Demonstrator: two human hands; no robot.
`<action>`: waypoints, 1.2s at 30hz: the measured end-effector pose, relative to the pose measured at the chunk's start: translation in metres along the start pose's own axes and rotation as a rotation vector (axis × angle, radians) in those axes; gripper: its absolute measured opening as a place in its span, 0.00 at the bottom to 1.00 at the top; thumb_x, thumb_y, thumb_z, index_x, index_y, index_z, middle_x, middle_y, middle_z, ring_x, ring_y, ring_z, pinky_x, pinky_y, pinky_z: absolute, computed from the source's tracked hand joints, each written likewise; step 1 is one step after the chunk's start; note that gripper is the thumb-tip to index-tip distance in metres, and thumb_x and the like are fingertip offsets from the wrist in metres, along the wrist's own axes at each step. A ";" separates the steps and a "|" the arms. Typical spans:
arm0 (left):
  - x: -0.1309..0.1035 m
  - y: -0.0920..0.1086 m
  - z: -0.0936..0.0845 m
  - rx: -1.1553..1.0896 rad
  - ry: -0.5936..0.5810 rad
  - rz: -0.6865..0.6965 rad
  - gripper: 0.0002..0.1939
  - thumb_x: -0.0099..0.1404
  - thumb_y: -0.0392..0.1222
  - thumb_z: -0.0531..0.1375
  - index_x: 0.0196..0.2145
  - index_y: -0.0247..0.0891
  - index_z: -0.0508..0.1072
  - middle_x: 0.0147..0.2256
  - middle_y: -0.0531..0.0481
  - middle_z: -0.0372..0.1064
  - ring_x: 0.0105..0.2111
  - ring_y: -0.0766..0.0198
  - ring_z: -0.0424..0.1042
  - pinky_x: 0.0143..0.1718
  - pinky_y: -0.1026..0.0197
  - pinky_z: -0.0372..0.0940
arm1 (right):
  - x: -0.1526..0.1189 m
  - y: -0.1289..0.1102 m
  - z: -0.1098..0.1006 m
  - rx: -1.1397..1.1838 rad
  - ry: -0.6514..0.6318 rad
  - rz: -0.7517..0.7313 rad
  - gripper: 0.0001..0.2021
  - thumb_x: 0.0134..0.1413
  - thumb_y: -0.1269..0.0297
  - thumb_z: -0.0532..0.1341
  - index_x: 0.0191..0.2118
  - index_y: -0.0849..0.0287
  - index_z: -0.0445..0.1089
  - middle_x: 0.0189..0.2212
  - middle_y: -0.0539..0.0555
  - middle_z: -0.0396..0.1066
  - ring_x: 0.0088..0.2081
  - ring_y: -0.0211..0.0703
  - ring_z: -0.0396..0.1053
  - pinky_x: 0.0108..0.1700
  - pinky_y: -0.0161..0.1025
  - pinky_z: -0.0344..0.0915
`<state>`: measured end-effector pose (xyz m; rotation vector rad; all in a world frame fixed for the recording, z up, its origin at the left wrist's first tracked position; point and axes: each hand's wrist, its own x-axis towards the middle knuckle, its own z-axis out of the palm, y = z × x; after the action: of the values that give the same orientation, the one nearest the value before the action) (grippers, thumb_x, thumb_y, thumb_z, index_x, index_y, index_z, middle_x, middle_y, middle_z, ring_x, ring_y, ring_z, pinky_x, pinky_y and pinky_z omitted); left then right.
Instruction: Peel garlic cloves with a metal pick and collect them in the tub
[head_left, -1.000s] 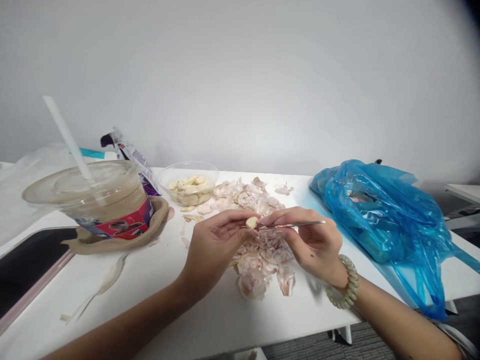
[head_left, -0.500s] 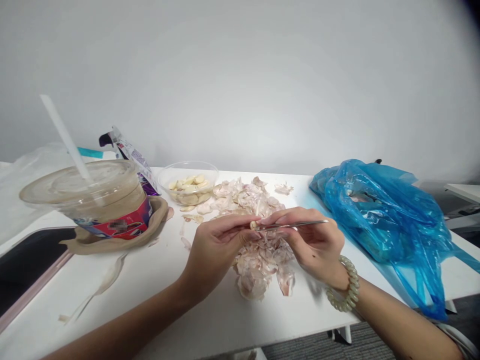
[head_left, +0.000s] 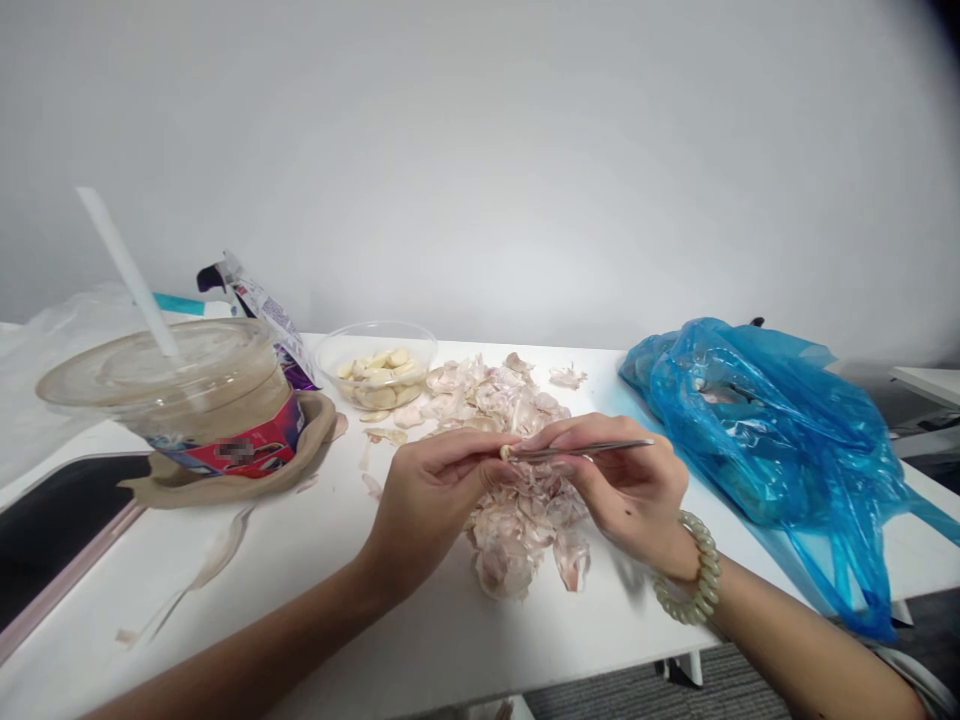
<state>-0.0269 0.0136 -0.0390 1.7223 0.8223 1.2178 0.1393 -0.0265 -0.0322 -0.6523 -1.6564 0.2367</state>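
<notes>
Between the thumb and fingers of my left hand [head_left: 431,490] is a small pale garlic clove [head_left: 506,453], mostly hidden by the fingertips. My right hand [head_left: 626,485] pinches slim metal tweezers [head_left: 607,447], their tip against the clove and the other end pointing right. Both hands hover over a heap of papery garlic skins [head_left: 514,550] on the white table [head_left: 420,640]. Behind them, a clear plastic bowl [head_left: 420,347] holds several peeled garlic cloves [head_left: 382,370].
At left, a large drink cup [head_left: 217,410] with a straw stands in a brown cardboard holder [head_left: 319,430]. A purple-and-white packet [head_left: 274,315] is behind it, and a dark pink-edged device [head_left: 67,530] lies in front. A crumpled blue plastic bag [head_left: 765,430] sits at right.
The tweezers have shifted and turned slightly at the clove. Both hands stay in nearly the same place, still holding the clove and the tweezers.
</notes>
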 end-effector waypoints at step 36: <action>0.000 -0.003 0.001 -0.054 0.033 -0.044 0.06 0.52 0.35 0.65 0.30 0.40 0.80 0.29 0.53 0.78 0.30 0.65 0.75 0.32 0.70 0.69 | -0.003 0.001 -0.001 0.026 0.035 0.071 0.11 0.47 0.81 0.62 0.35 0.58 0.72 0.32 0.53 0.77 0.34 0.45 0.76 0.35 0.44 0.75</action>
<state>-0.0263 0.0146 -0.0422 1.6368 0.8351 1.2314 0.1406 -0.0278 -0.0350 -0.6924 -1.5961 0.2961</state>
